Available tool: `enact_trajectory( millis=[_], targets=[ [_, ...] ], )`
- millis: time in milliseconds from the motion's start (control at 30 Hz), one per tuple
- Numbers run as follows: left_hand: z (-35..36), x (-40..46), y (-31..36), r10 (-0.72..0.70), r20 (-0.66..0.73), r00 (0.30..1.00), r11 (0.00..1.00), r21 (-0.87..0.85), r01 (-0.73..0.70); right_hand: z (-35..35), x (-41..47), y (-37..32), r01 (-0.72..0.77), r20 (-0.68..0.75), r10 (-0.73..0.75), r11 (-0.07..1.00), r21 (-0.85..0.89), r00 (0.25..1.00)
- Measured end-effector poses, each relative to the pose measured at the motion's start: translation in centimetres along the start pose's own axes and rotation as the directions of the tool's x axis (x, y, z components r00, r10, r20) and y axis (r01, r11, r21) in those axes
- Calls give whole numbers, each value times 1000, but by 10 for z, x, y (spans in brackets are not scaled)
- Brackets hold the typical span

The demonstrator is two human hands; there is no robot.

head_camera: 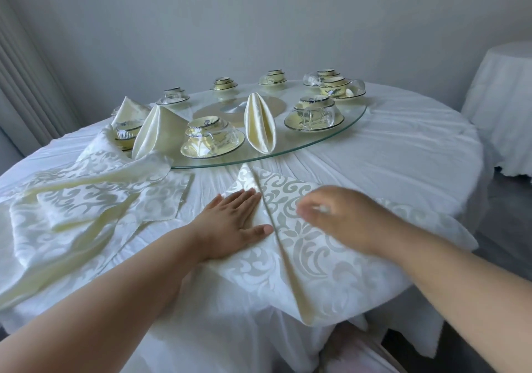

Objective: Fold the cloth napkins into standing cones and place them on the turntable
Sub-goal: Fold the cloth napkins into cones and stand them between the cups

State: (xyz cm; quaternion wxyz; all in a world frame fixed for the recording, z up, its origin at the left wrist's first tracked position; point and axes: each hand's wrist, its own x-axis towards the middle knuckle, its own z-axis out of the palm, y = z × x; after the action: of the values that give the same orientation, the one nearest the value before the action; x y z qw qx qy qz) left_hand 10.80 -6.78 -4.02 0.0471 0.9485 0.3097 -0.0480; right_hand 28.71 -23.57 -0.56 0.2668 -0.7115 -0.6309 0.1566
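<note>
Left hand lies flat on the napkin at the surface's near edge, pinning the fold; right hand blurred, grip unclear; turntable beyond.

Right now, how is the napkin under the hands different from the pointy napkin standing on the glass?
The napkin under the hands lies flat on the tablecloth, while the standing napkin is upright on the glass turntable.
The flat one is spread wide, part-folded with one long crease; the standing one is folded narrow and pointed.
The left hand presses the flat one; nothing touches the standing one.
Both are cream cloth.
</note>
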Motion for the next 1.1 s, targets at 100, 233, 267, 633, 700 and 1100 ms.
enact_trajectory(
  millis=[100, 233, 267, 633, 700, 1100],
  targets=[
    [-8, 0, 4, -23, 68, 997, 1000, 12, 22, -21, 34, 31, -257, -102, 241, 944, -208, 965],
    [-21, 8, 14, -87, 176, 981, 994, 78, 74, -39, 55, 55, -443, -20, 472, 811, -382, 881],
    [-24, 9, 16, -94, 198, 976, 993, 82, 79, -42, 59, 57, -451, 23, 498, 804, -388, 867],
    [-18, 11, 11, -53, 207, 977, 999, 0, 54, -103, 20, 96, -440, 537, 426, 891, -110, 728],
    [-15, 11, 10, -41, 187, 982, 999, -23, 46, -114, 13, 108, -413, 598, 347, 910, -30, 723],
    [-8, 9, 8, -28, 131, 991, 997, -62, 37, -56, 103, 47, -642, 522, 374, 464, 611, 767]
  ],
)
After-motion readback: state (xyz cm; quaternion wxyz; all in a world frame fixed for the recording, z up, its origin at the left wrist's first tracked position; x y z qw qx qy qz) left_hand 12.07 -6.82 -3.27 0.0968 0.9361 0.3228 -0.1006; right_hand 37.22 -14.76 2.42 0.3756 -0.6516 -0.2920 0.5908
